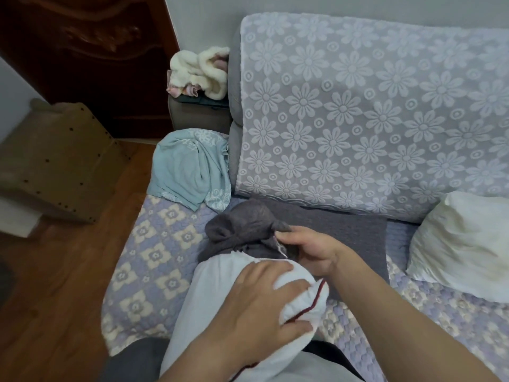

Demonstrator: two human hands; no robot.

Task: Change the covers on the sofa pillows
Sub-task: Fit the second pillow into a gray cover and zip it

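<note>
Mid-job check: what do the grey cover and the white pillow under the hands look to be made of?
Grey cover: soft matte fabric, likely knit or jersey; it bunches in limp folds. White pillow: smooth woven cloth, probably cotton, over soft filling; it dents under the left hand, with dark red piping.

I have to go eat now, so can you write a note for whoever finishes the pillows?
Left hand: presses flat on the white pillow, steadying it.
Right hand: pinches the edge of the grey cover at the pillow's far end.
Done: that pillow looks mostly bare.
Left: whether the grey cover goes on or comes off I cannot tell. A second bare pillow waits at the right; a light blue cover lies at the sofa's left end.
</note>
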